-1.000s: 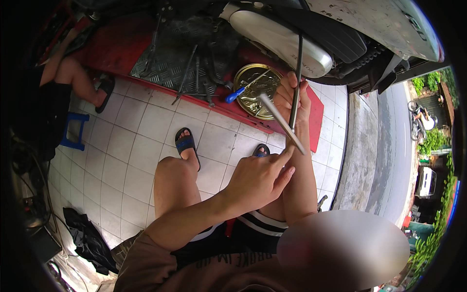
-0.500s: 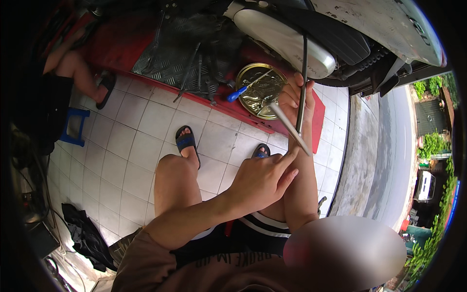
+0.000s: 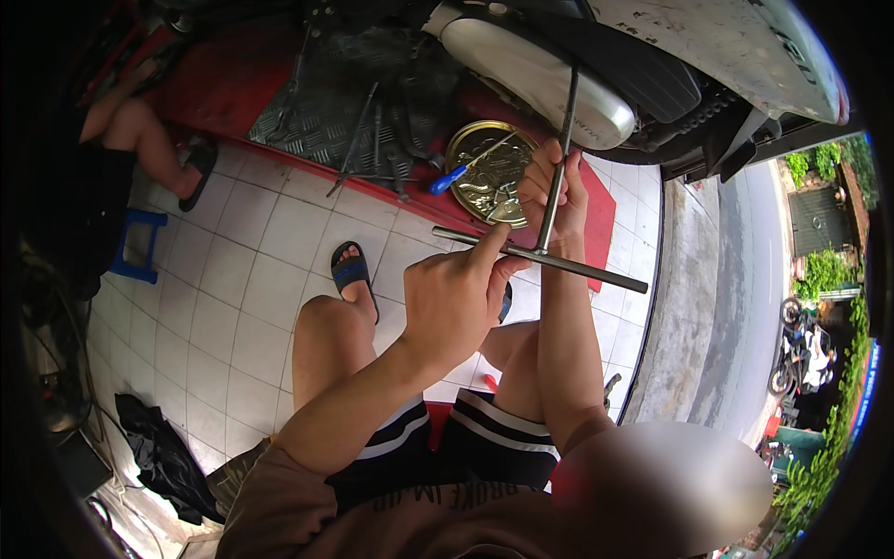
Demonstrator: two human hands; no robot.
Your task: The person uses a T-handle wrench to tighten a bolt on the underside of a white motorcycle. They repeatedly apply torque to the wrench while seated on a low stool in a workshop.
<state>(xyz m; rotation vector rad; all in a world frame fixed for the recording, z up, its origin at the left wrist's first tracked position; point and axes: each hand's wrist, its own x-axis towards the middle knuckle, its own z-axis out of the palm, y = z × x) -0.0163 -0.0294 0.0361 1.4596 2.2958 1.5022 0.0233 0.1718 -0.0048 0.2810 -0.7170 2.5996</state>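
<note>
A metal T-handle wrench (image 3: 596, 272) runs from the motorcycle's light metal side cover (image 3: 521, 70) toward me, its shaft tip up against that cover. My right hand (image 3: 556, 191) has its fingers closed around the shaft. At the crossbar, my left hand (image 3: 453, 303) has its index finger over the bar's left part and its thumb below, the other fingers curled. Where exactly the wrench tip sits is hard to make out. Just left of my right hand, a round gold tin (image 3: 480, 140) holds small metal parts, with a blue-handled screwdriver (image 3: 450, 180) lying across its rim.
The motorcycle stands over a red platform (image 3: 601, 214) with a dark tread plate (image 3: 326, 112) bearing several long tools. At far left another person's leg (image 3: 154, 149) shows beside a blue stool (image 3: 140, 244). A road (image 3: 754, 279) lies to the right.
The crossbar has turned from steeply slanted to nearly level across my view. My left hand has moved left and a little up, its finger now over the bar; my right hand stays on the shaft.
</note>
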